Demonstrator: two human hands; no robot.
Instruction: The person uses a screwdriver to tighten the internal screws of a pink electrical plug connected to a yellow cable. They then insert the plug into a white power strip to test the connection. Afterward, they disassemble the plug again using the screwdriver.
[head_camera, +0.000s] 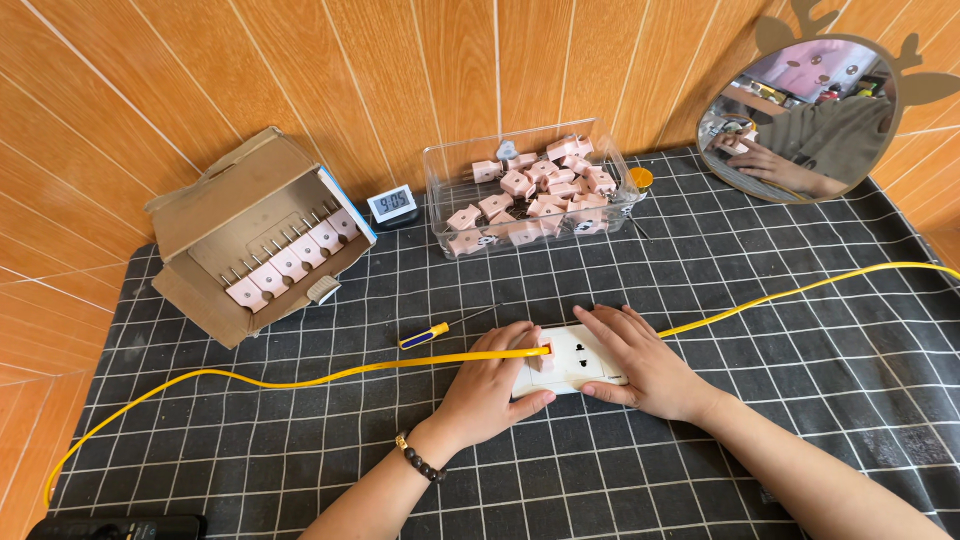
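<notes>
Socket block (578, 357) half-hidden under both hands

Open checked cloth (760, 330) right of the hands, yellow cable (300, 380) crossing left, screwdriver (430, 334), plastic tub (530, 190), cardboard box (250, 240) behind.

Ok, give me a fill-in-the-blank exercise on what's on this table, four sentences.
1. The left hand presses a pink plug into the white ____.
2. The plug's cable is ____ in colour.
3. The clear plastic tray holds loose pink ____.
4. The screwdriver lies on the checked cloth, ____ of the right hand.

Missing words: socket block; yellow; plugs; left
</notes>
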